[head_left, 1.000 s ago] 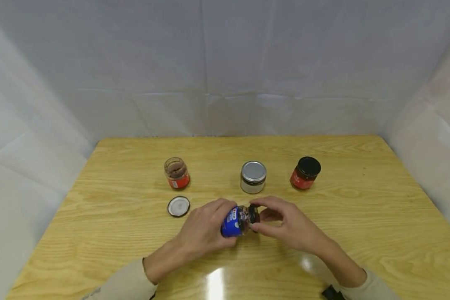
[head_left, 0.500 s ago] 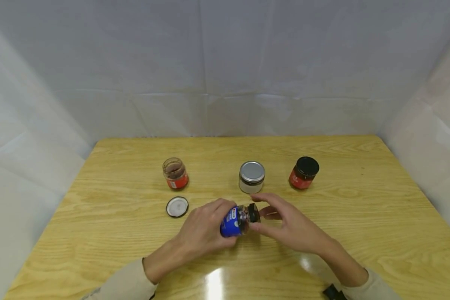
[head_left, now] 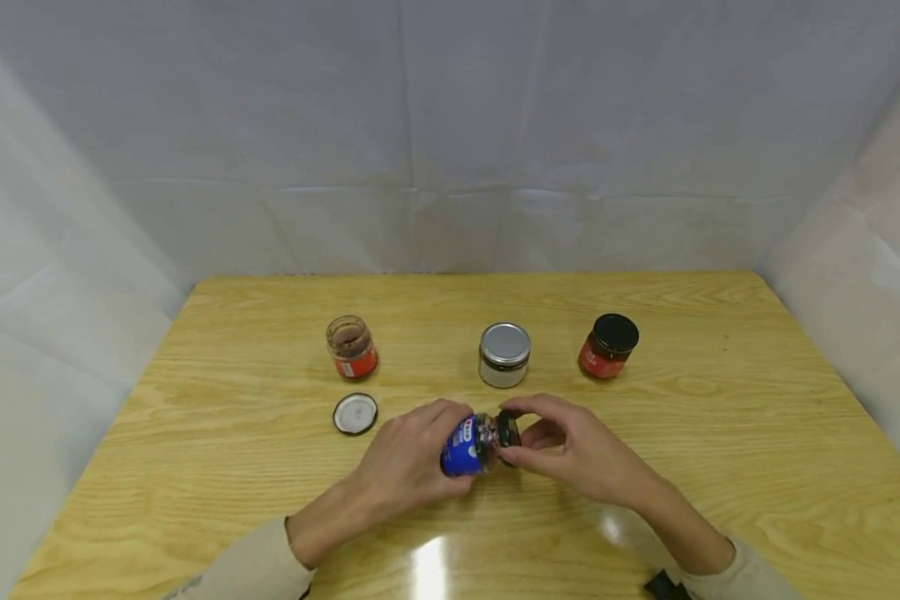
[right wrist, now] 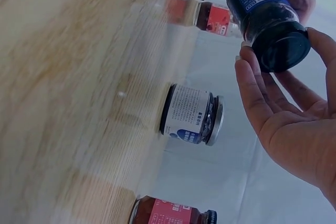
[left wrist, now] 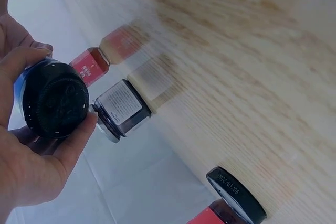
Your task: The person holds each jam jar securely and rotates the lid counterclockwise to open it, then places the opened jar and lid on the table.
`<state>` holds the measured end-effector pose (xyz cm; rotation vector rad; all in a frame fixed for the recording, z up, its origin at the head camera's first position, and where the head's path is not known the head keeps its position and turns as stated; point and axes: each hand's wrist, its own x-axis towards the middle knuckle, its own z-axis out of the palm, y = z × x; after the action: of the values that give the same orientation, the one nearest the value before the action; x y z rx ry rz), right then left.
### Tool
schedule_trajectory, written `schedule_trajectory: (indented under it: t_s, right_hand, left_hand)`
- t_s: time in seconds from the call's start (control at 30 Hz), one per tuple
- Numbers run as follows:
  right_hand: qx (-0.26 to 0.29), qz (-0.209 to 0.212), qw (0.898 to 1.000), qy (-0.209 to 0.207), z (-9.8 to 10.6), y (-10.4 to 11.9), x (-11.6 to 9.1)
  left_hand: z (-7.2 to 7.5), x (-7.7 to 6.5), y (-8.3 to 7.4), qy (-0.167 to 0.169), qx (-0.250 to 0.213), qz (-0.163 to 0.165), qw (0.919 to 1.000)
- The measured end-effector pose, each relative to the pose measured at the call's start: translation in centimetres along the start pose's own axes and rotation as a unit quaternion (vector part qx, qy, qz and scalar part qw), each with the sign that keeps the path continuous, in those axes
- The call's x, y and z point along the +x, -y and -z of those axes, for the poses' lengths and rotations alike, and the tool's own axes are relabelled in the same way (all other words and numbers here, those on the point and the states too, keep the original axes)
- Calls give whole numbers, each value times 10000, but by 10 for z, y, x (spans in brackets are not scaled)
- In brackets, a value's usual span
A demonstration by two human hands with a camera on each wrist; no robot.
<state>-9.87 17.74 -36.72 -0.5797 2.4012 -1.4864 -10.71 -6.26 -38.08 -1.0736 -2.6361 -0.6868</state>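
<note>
My left hand grips a glass jar with a blue label, tilted sideways so its neck points right. The jar's dark base faces the left wrist camera. Around the black lid on that jar, my right hand has its thumb and fingertips, pinching the rim. In the right wrist view the same black lid sits on the jar's mouth between thumb and fingers. Whether it is loose cannot be seen.
An open red-labelled jar stands at the left, with a loose lid lying inside-up before it. Behind my hands is a silver-lidded jar. Farther right stands a red-labelled jar with a black lid. All rest on the wooden table.
Half a second ago the right hand's fingers were spread off the lid; now they have closed back onto its rim. The left hand and the jar have barely moved.
</note>
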Motion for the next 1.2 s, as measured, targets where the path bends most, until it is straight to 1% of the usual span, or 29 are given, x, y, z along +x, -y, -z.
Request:
schedule_trajectory:
  t_s: [0.2, 0.37, 0.43, 0.6, 0.7, 0.87, 1.03, 1.13, 1.2]
  right_hand:
    - [-113, 198, 9997, 18, 1, -2, -1]
    - [-142, 184, 9997, 101, 0, -1, -1]
    - [-138, 54, 9998, 125, -1, 0, 0]
    - [-95, -513, 9986, 110, -2, 3, 1]
    - [-18, -640, 9979, 101, -2, 5, 1]
    - [29, -336, 9994, 62, -3, 5, 1]
    - [81, -19, 9999, 145, -2, 2, -1]
    - [95, 66, 9997, 212, -1, 0, -2]
    - [80, 4, 9997, 250, -1, 0, -2]
  left_hand:
    - [0, 0, 0, -12, 13, -1, 10000]
    - [0, -1, 1, 41, -8, 30, 10000]
    - [0, -2, 1, 51, -5, 34, 10000]
    - [-1, -3, 2, 9, 4, 16, 10000]
    - [-2, -3, 2, -14, -10, -8, 10000]
    - [-2, -2, 2, 9, -25, -23, 10000]
    - [-1, -2, 1, 20, -55, -35, 10000]
    - [-1, -3, 0, 28, -56, -42, 10000]
    - [-1, -3, 0, 41, -49, -24, 10000]
